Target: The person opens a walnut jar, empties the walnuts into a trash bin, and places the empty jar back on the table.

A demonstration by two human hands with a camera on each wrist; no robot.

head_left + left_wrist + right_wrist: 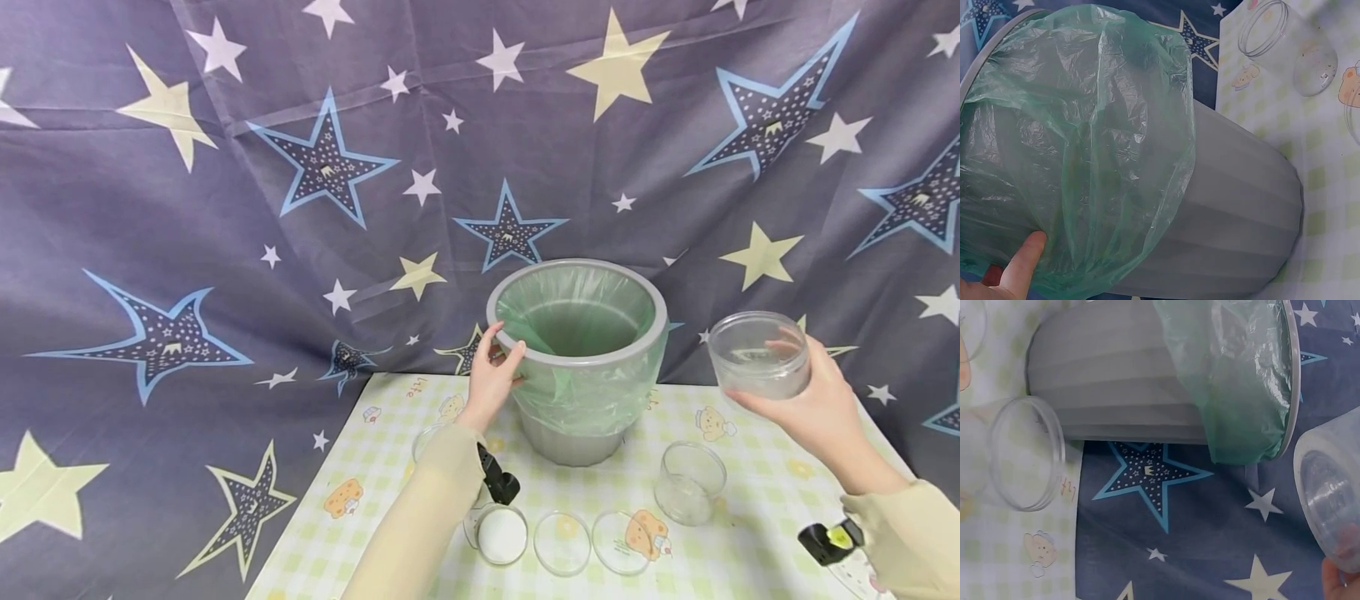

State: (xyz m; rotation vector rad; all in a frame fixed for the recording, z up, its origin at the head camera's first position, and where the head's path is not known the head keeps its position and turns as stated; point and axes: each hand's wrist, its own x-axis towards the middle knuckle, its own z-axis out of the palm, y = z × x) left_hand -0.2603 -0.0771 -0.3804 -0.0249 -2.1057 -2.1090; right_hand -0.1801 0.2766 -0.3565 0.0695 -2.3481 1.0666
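Note:
A grey trash can lined with a thin green bag stands upright on the table. My left hand grips its rim at the near left side, and in the left wrist view a fingertip touches the bag. To the right of the can, my right hand holds a clear plastic jar raised above the table, fingers and thumb around its side. Only part of this jar and a bit of the hand appear in the right wrist view. Another clear jar stands between can and right forearm.
Along the front lie two clear round discs, probably lids, and a round container with a white inside. Another clear round item is partly hidden behind the left sleeve. A star-patterned cloth hangs behind the checked tablecloth.

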